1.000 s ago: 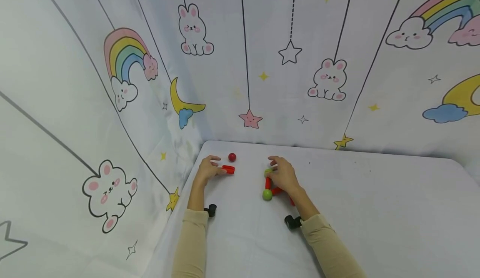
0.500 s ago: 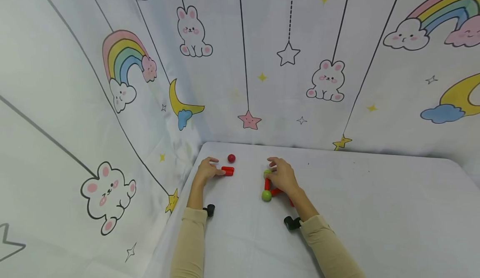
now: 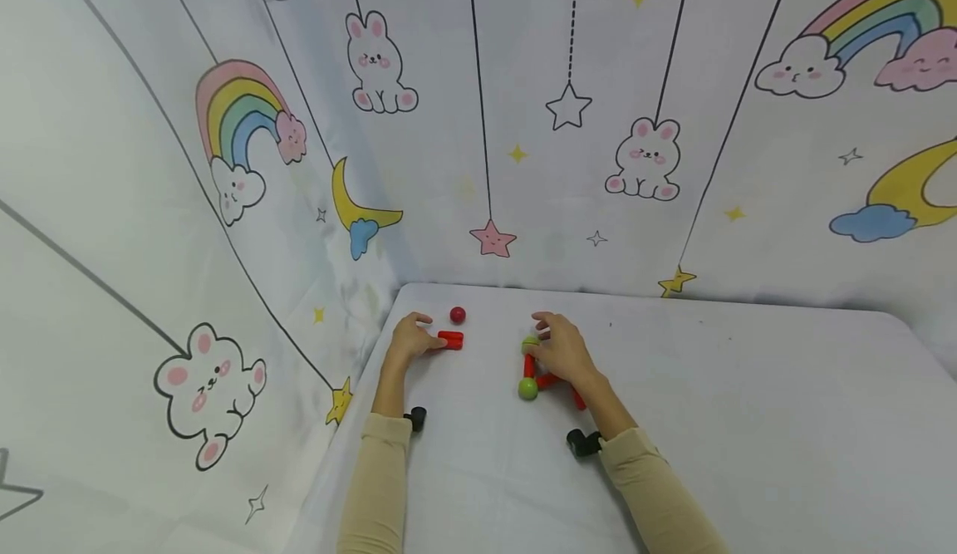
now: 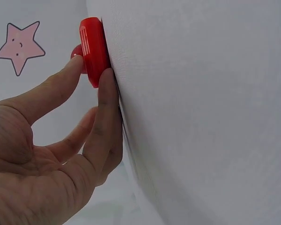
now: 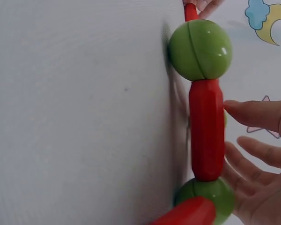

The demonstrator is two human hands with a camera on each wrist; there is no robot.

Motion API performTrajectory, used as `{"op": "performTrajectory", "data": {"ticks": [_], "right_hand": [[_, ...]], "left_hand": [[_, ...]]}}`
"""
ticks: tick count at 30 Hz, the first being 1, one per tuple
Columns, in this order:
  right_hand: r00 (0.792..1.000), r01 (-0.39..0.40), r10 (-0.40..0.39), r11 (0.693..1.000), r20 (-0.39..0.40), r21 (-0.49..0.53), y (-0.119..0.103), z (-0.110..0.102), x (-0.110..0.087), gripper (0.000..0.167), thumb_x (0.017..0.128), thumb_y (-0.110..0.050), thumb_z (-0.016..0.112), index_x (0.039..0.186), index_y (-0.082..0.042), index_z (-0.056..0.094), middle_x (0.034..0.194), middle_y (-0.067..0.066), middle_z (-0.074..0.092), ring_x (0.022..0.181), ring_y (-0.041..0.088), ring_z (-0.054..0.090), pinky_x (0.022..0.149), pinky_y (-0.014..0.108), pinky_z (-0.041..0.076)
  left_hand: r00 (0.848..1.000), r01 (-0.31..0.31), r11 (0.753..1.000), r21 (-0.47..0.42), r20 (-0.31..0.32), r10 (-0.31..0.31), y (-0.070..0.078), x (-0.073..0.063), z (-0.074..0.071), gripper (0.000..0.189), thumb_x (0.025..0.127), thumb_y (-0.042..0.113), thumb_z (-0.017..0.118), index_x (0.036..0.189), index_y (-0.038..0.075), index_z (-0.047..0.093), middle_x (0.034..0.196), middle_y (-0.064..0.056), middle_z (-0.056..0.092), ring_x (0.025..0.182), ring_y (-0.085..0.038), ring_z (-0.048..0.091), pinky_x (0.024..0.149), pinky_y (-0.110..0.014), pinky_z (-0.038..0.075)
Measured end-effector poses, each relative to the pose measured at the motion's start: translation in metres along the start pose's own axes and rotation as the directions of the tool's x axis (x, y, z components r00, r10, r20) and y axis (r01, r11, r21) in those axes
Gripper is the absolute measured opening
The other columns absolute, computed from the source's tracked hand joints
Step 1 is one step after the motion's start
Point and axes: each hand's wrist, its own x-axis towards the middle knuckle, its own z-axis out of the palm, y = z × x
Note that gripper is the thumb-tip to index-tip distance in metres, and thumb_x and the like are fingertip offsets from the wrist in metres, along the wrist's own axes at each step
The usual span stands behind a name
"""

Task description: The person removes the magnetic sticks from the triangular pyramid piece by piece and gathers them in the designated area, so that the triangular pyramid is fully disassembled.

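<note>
In the head view, my left hand (image 3: 411,338) is at the left end of two short red rods (image 3: 451,340) lying side by side. The left wrist view shows its thumb and a fingertip at a red rod (image 4: 94,49), with the red ball partly hidden behind. My right hand (image 3: 565,350) reaches over a toy frame of red rods and green balls, thumb and fingers about the far green ball (image 3: 530,343). A nearer green ball (image 3: 527,389) ends the same rod (image 3: 529,367). In the right wrist view, a joining rod (image 5: 206,129) links two green balls in front of my fingers.
A red ball (image 3: 458,315) sits beyond the paired rods. Another red rod (image 3: 579,399) of the frame shows below my right wrist. Black camera mounts (image 3: 579,443) jut from both wrists. A white cloth covers the table (image 3: 710,421), with printed curtains behind and left.
The paired red rods went from slightly tilted to lying level, my left hand staying at their end. My right hand and the rod-and-ball frame hold their place; the head view shifts slightly.
</note>
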Motion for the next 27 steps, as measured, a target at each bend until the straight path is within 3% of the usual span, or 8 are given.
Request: {"op": "performTrajectory", "data": {"ticks": [6, 10, 19, 27], "right_hand": [[0.997, 0.063, -0.062, 0.998, -0.048, 0.021, -0.007, -0.009, -0.009, 0.056, 0.087, -0.008, 0.082, 0.139, -0.004, 0.062, 0.128, 0.019, 0.065, 0.110, 0.031, 0.068, 0.091, 0.049, 0.058], [0.990, 0.128, -0.128, 0.992, -0.056, -0.004, -0.010, -0.012, -0.016, 0.050, 0.089, -0.002, 0.077, 0.137, -0.005, 0.064, 0.127, 0.017, 0.065, 0.104, 0.028, 0.070, 0.087, 0.044, 0.060], [0.976, 0.198, -0.194, 0.980, 0.095, -0.033, -0.010, -0.014, -0.032, 0.059, 0.086, 0.008, 0.071, 0.142, -0.009, 0.061, 0.135, 0.010, 0.061, 0.113, 0.026, 0.067, 0.083, 0.038, 0.060], [0.944, 0.270, -0.245, 0.959, 0.220, -0.089, -0.007, -0.014, -0.038, 0.078, 0.077, 0.015, 0.075, 0.148, -0.014, 0.056, 0.142, 0.007, 0.057, 0.109, 0.027, 0.062, 0.076, 0.030, 0.055]], "left_hand": [[1.000, 0.005, 1.000, -0.016, -0.004, -0.005, 0.005, -0.009, -0.003, 0.058, 0.087, 0.010, 0.083, 0.138, -0.001, 0.058, 0.125, -0.025, 0.060, 0.099, -0.034, 0.066, 0.092, -0.044, 0.057], [0.999, -0.036, 0.995, -0.090, -0.010, 0.035, 0.010, -0.018, -0.006, 0.056, 0.088, 0.006, 0.081, 0.138, -0.002, 0.056, 0.129, -0.030, 0.056, 0.096, -0.040, 0.072, 0.088, -0.046, 0.061], [0.992, -0.123, 0.982, -0.146, -0.031, 0.120, 0.019, -0.034, -0.006, 0.058, 0.088, 0.003, 0.082, 0.139, -0.002, 0.056, 0.134, -0.033, 0.052, 0.092, -0.039, 0.073, 0.077, -0.038, 0.063], [0.989, -0.114, 0.963, -0.244, 0.064, 0.133, 0.023, -0.045, 0.011, 0.061, 0.088, 0.002, 0.082, 0.141, -0.003, 0.054, 0.133, -0.032, 0.053, 0.099, -0.035, 0.070, 0.078, -0.037, 0.063]]}}
